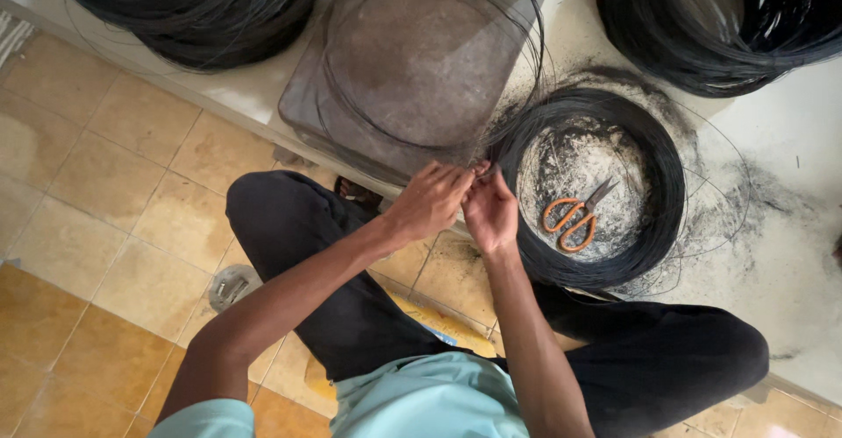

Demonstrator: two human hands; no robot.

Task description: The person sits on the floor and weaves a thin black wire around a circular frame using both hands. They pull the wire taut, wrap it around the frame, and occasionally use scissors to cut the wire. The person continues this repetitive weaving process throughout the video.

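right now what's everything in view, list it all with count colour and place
wire coil: one, black, on the pale floor right of the hands, fingers at its left edge
scissors: one pair, orange handles, lying inside that coil
large wire bundles: two, black, top left and top right, both partly cut off
flat slab: one, grey-brown, top centre, thin wire loops lying over it
round metal piece: one, grey, on the tan floor tiles beside the left knee
yellow object: one, mostly hidden under the legs
trousers: black, legs spread to both sides
shirt: pale green, bottom centre
left hand: pinching thin wire
right hand: pinching the same spot
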